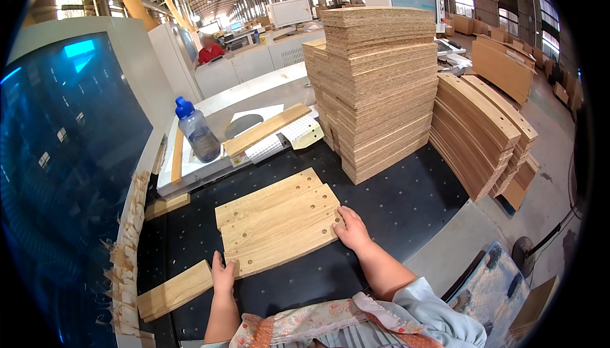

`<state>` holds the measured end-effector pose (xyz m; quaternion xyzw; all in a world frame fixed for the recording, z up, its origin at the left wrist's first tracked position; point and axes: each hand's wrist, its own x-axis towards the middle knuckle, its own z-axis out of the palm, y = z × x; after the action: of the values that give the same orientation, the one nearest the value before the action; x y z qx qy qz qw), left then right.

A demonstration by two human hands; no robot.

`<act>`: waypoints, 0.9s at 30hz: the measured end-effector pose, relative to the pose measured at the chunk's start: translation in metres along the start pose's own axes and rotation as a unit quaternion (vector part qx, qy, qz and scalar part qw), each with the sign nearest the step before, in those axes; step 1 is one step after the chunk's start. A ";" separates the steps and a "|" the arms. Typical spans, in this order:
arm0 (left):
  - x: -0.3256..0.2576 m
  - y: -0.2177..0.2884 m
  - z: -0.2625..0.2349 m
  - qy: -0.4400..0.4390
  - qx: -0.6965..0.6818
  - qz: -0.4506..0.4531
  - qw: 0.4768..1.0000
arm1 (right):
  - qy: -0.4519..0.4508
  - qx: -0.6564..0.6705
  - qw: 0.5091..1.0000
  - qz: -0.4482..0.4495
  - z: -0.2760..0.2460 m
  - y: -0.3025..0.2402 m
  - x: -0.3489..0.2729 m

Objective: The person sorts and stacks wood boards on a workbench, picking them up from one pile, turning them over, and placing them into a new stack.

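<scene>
Drilled wooden boards point(273, 221) lie side by side on the black table, light in grain with round holes near their ends. My right hand point(353, 230) is at their right end, thumb and fingers on the nearest board's corner. At the opposite end, my left hand point(223, 274) touches the near left corner with its fingers stretched out and thumb apart. Left of that hand lies a separate narrow board point(175, 291), angled toward the lower left. The undersides of the boards are hidden.
A tall stack of particleboard panels point(387, 94) stands behind the boards, with curved-looking stacked strips point(473, 135) to its right. A blue-capped bottle point(198, 133) and a loose strip point(270, 129) rest on the machine ledge. A dark blue machine panel point(70, 157) rises at left. Farther off is a person in red point(211, 50).
</scene>
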<state>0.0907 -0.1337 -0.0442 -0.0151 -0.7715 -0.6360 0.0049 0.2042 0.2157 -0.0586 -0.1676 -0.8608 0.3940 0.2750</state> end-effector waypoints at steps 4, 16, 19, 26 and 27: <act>0.003 -0.027 -0.002 0.017 0.033 0.061 0.997 | 0.007 0.008 1.000 -0.009 -0.003 -0.007 -0.002; -0.028 -0.006 0.008 0.039 0.203 0.135 0.969 | -0.020 -0.005 0.998 0.066 -0.020 -0.014 -0.003; -0.030 -0.002 0.006 0.027 0.204 0.145 0.968 | -0.039 -0.028 0.998 0.051 -0.023 -0.022 -0.006; -0.035 -0.010 0.000 0.006 0.126 0.173 0.977 | -0.004 -0.039 0.999 0.011 -0.018 -0.020 -0.015; -0.035 -0.012 -0.001 0.001 0.108 0.172 0.979 | 0.011 -0.045 0.999 -0.005 -0.020 -0.021 -0.017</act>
<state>0.1257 -0.1381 -0.0566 -0.1464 -0.8217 -0.5382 0.1171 0.2283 0.2057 -0.0367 -0.1800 -0.8752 0.3522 0.2785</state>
